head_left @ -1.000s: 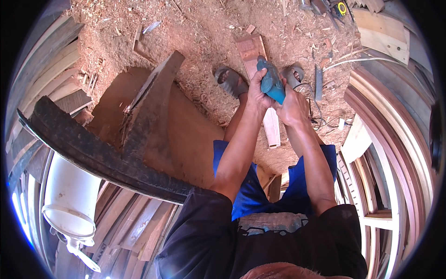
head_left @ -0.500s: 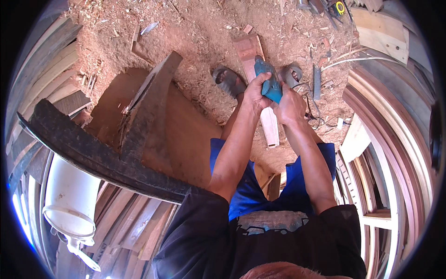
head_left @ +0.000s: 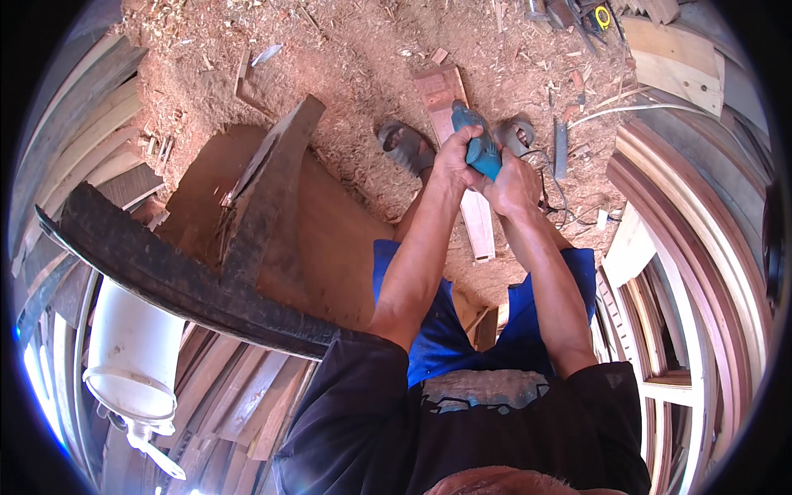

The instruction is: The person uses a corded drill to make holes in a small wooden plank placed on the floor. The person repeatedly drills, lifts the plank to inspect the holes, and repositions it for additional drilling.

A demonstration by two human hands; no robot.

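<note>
A teal power tool (head_left: 483, 155), drill-like in shape, is gripped by both my hands over a narrow wooden board (head_left: 478, 223). Wrapped around its left side is my left hand (head_left: 455, 162), thumb lying across the casing. My right hand (head_left: 513, 186) closes on the rear part from the right. The tool's narrow front points away from me, above the board; whether its tip touches the wood cannot be seen. The board lies lengthwise between my sandalled feet, passing beneath my hands. A dark cord (head_left: 564, 216) trails on the floor to the right.
Wood shavings (head_left: 355, 49) cover the floor. A dark heavy timber piece (head_left: 177, 256) stands at the left, near a white bucket (head_left: 136, 351). Stacked frames and mouldings (head_left: 689, 239) line the right. Hand tools and a yellow tape measure (head_left: 602, 16) lie at the far right.
My hands and the tool stay nearly in place over the board. The surroundings at left shift slightly within the picture.
</note>
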